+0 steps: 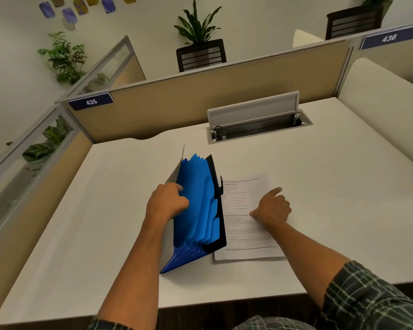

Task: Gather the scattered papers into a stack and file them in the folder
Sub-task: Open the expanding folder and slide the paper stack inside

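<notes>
Since the papers (pixel 248 220) already lie squared into one stack on the desk (pixel 320 186), I judge the gathering done and the filing still to come. That stack sits just to the right of the folder (pixel 198 210), its left edge tucked under the folder's black back cover, long axis running away from me, parallel to the folder's. So my right hand (pixel 271 208) is the nearer one: it rests on top of the sheets, fingers loosely curled, forefinger stretched forward, gripping nothing that I can see. My left hand (pixel 167 202) is curled around the folder's pale front flap, pulling it leftward so the pockets gape. The pockets open upward and to the right, toward the stack, so I expect a short lift and slide leftward.

The sheets are thin, white and printed, likely floppy when raised. The folder is smooth blue plastic, pleated like an accordion, with stepped tabs. Behind it, a cable hatch (pixel 260 125) stands open in the matte white desk.
</notes>
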`<action>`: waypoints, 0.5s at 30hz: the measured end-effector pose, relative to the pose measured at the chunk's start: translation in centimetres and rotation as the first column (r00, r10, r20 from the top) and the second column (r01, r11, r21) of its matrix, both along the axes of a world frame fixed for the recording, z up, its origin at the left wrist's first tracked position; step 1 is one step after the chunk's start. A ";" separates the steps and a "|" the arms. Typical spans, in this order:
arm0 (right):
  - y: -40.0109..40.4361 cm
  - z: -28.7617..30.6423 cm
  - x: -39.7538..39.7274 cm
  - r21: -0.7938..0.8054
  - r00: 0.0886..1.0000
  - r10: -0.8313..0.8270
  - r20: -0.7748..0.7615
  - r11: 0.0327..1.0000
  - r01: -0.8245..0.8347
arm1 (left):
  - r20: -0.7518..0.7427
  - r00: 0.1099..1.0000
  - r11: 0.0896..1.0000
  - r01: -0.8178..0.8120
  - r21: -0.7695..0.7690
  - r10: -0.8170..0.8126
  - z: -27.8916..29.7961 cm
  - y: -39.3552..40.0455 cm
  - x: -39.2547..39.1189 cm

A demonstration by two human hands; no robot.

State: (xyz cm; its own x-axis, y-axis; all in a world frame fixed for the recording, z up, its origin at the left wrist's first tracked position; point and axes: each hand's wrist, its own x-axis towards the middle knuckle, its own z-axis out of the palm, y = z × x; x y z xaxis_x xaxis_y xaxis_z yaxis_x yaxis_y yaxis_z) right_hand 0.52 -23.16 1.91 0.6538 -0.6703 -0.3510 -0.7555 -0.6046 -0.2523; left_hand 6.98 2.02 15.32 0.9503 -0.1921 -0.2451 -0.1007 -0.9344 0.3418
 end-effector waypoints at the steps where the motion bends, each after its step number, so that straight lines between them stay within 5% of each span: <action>1: -0.3 0.0 0.1 0.029 0.999 -0.035 0.005 0.999 0.035 | 0.005 1.000 1.000 -0.002 -0.008 0.002 -0.1 0.2 0.1; 6: -1.6 -0.2 0.5 0.212 0.970 -0.240 0.029 0.950 0.229 | 0.018 0.999 0.999 -0.028 -0.045 0.029 0.0 0.8 0.1; 15: -2.1 -0.2 0.7 0.321 0.962 -0.272 0.020 0.913 0.251 | 0.013 1.000 0.997 -0.022 -0.073 0.023 0.0 0.8 0.1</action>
